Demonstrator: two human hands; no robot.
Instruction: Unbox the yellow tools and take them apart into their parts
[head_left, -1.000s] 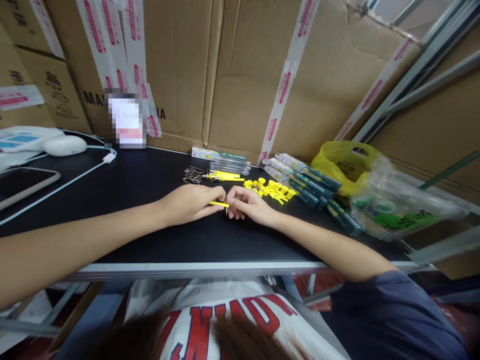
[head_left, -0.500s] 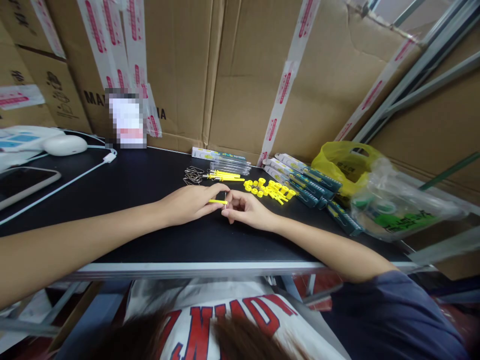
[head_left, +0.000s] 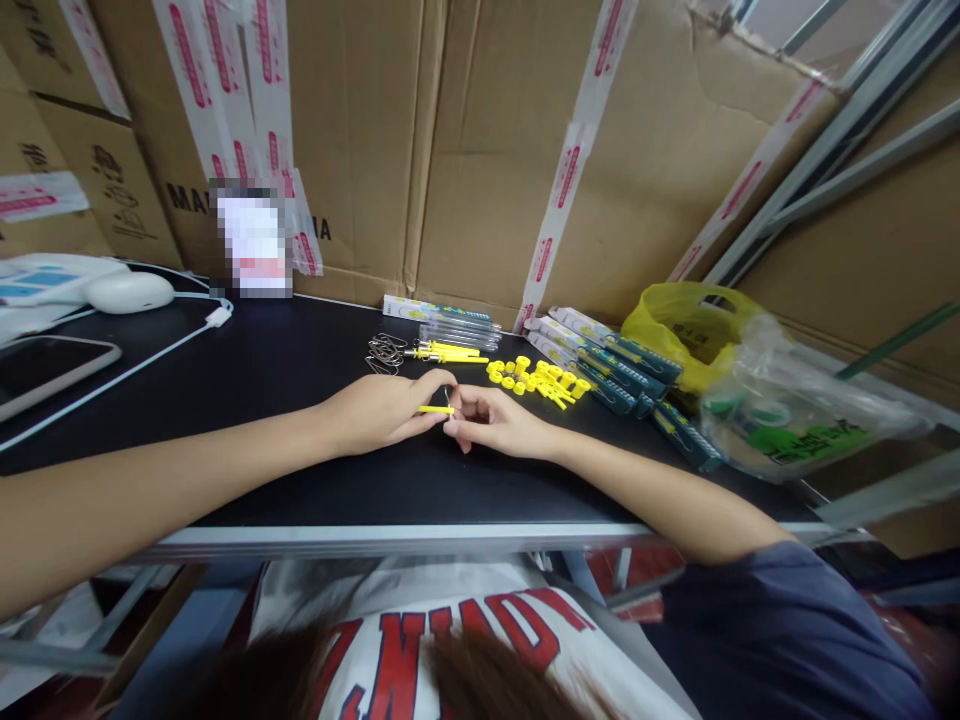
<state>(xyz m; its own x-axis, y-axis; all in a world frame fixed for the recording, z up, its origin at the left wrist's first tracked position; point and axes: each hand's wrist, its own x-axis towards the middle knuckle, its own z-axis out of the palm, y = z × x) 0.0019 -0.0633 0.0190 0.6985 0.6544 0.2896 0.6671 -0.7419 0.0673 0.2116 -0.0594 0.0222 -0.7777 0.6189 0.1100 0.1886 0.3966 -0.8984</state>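
Over the black tabletop, my left hand is closed in a pinch beside my right hand. A thin yellow plastic stick lies across the gap between my left thumb and fingers and reaches to my right fingertips. A fine metal wire crosses near the stick's right end and curves between the fingertips of both hands. My right thumb and fingers are closed around that end; what else they cover is hidden. Just beyond are several loose yellow plastic parts and yellow sticks with metal ends.
A bundle of bent metal wires and clear tubes lie behind my hands. Printed narrow boxes are stacked at right, beside a yellow plastic bag and a clear bag. A phone and cable are at left.
The wire between my fingertips looked straight and upright before and now shows a curve. Both hands stay in nearly the same place, the fingers shifting slightly.
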